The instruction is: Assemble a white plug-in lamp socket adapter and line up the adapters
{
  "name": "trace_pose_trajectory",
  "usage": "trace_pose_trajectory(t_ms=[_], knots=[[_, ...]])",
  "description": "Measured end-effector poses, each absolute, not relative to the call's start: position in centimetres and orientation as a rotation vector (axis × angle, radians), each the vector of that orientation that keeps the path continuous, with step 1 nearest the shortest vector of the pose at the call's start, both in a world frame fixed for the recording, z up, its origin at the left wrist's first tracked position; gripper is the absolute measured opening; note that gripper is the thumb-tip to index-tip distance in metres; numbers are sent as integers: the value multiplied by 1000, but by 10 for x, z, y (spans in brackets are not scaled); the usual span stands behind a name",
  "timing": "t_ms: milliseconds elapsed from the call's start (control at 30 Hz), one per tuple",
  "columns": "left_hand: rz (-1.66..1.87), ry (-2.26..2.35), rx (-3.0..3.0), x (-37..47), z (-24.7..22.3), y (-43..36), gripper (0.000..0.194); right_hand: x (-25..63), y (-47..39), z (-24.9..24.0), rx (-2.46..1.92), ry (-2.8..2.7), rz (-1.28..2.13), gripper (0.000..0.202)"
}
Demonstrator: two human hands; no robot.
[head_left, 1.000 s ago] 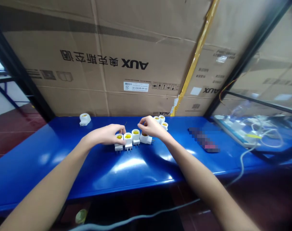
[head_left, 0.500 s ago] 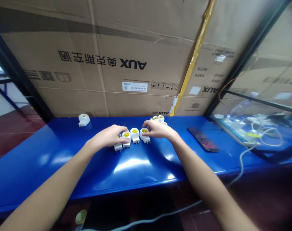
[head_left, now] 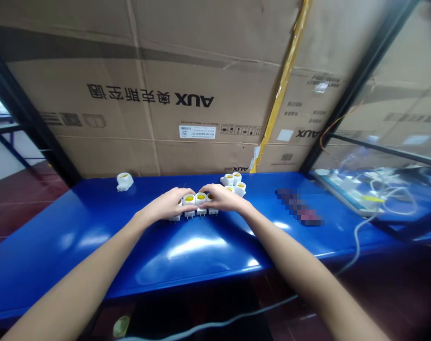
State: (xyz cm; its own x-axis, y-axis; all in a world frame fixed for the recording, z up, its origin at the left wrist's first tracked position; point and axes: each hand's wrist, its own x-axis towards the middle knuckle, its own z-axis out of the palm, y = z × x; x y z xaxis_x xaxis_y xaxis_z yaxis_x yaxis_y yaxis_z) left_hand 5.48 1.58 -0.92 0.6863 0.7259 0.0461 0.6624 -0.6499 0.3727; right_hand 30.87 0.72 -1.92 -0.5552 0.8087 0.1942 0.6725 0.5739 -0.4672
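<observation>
Several white plug-in lamp sockets with yellow insides stand side by side in a row on the blue table (head_left: 201, 246), their metal prongs toward me. My left hand (head_left: 169, 203) is closed around the left end of the row, thumb against the socket (head_left: 189, 201). From the right, my right hand (head_left: 220, 198) closes on the other end, its fingers at the socket (head_left: 201, 199) and partly over the rightmost one. Behind my right hand is a cluster of more white sockets (head_left: 237, 178). One single socket (head_left: 124, 181) stands apart at the back left.
A large cardboard box (head_left: 130, 118) stands behind the table. A dark, pixelated flat object (head_left: 300, 207) lies to the right. Farther right are a tray (head_left: 343, 194) with white items and a pale cable (head_left: 356, 241) running over the edge. Black metal posts frame both sides.
My right hand has moved left with the right-hand sockets, and the row now stands tight together in a straighter line. More of the rear cluster shows. The view has shifted slightly.
</observation>
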Motion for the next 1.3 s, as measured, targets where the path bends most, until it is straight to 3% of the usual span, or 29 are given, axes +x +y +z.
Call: trace_pose_trajectory(t_ms=[167, 300, 333, 433, 500, 600, 667, 833, 1100, 1200, 1300], knots=[[128, 1044, 2520, 52, 5, 3, 66, 302, -9, -8, -1174, -2457, 553, 33], [-24, 1127, 2422, 43, 14, -1, 81, 317, -12, 11, -1164, -2459, 739, 28], [-39, 1148, 2409, 40, 17, 0, 87, 326, -9, 16, -1164, -2405, 725, 19], [-22, 1188, 2423, 30, 24, 2, 95, 361, 2, 26, -1268, -2247, 535, 24], [-17, 1200, 2437, 26, 29, 4, 92, 384, 7, 28, -1326, -2270, 431, 20], [-57, 1193, 2408, 24, 33, 4, 85, 400, 10, 23, -1303, -2404, 545, 49], [-77, 1178, 2387, 25, 35, 4, 81, 397, 11, 17, -1348, -2432, 567, 58], [-39, 1165, 2418, 25, 34, 8, 67, 376, 10, 12, -1459, -2442, 490, 33], [-8, 1155, 2440, 27, 33, 9, 63, 373, 2, 19, -1268, -2468, 605, 37], [-5, 1159, 2442, 29, 33, 8, 62, 370, 1, 20, -1482, -2422, 523, 15], [-14, 1150, 2444, 29, 32, 8, 61, 362, 0, 18, -1646, -2321, 705, 34]])
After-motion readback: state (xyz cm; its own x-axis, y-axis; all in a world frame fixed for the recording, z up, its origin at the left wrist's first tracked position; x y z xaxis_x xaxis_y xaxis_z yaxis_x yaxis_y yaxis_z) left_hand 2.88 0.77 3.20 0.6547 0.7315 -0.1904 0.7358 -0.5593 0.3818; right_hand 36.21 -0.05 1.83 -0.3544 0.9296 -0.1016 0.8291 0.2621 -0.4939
